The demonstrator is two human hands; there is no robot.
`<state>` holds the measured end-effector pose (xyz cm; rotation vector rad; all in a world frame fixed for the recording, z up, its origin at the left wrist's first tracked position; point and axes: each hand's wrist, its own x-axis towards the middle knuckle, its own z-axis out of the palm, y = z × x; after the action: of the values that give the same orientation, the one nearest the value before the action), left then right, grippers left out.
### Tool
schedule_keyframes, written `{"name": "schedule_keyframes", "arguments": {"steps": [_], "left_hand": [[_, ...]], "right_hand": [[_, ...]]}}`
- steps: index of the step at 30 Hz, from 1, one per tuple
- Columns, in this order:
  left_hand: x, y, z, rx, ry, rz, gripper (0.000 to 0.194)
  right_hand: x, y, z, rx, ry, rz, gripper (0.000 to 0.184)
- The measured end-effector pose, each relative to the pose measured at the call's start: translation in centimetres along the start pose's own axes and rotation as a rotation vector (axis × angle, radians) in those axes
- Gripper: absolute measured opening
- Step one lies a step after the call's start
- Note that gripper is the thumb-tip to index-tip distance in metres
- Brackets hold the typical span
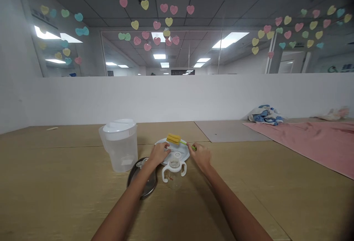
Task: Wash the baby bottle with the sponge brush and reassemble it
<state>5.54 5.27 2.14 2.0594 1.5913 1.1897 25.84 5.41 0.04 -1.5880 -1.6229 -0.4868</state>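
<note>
- At our wooden table [69, 196], our right hand [200, 158] pinches the green handle of a sponge bottle brush [173, 139], its yellow head resting on a white plate [183, 153].
- Our left hand [159, 154] sits curled at the plate, fingers [166, 146] bent; any grip cannot be told.
- Just before the plate, a clear two-handled sippy cup [174, 176]; to the left, a dark glass lid [142, 180] and a lidded plastic pitcher [120, 147].

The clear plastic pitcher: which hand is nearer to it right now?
Left. The left hand is at the left side of the white plate, to the right of the clear plastic pitcher and apart from it; the right hand is farther away, past the plate's right side.
</note>
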Motion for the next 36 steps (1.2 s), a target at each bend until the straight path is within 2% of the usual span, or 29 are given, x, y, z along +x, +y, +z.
{"name": "schedule_keyframes", "arguments": {"steps": [4, 10, 14, 17, 20, 22, 27, 32, 36], "left_hand": [[-0.7, -0.6, -0.9, -0.013, 0.037, 0.065, 0.017], [-2.5, -0.6, -0.9, -0.088, 0.212, 0.086, 0.014], [-3.5, 0.1, -0.9, -0.319, 0.378, 0.134, 0.024], [-4.0, 0.3, -1.1, -0.312, 0.443, 0.161, 0.031], [-4.4, 0.0, -1.5, -0.168, 0.423, 0.201, 0.030], [-4.6, -0.3, -1.8, -0.111, 0.405, 0.208, 0.029], [-5.4, -1.4, -3.0, 0.018, 0.354, 0.166, 0.025], [-7.4, -2.7, -4.9, 0.237, 0.239, 0.119, 0.021], [-8.8, -3.1, -6.2, 0.329, 0.077, 0.278, 0.020]], "right_hand": [[-0.1, -0.3, -0.2, 0.014, -0.022, -0.012, 0.042], [-0.4, -0.3, -0.2, 0.084, 0.020, -0.040, 0.047], [-0.5, 0.2, 0.0, 0.091, 0.068, -0.132, 0.052], [-0.5, 0.5, 0.3, 0.076, 0.130, -0.133, 0.053], [-0.7, 0.7, 0.5, 0.122, 0.153, -0.218, 0.052], [-0.8, 0.7, 0.4, 0.182, 0.156, -0.223, 0.052], [-0.5, 1.0, 0.0, 0.352, 0.142, -0.059, 0.054], [-0.4, 1.2, 0.2, 0.312, 0.103, -0.022, 0.054], [-0.5, 1.3, 0.5, 0.286, 0.078, -0.015, 0.053]]}}
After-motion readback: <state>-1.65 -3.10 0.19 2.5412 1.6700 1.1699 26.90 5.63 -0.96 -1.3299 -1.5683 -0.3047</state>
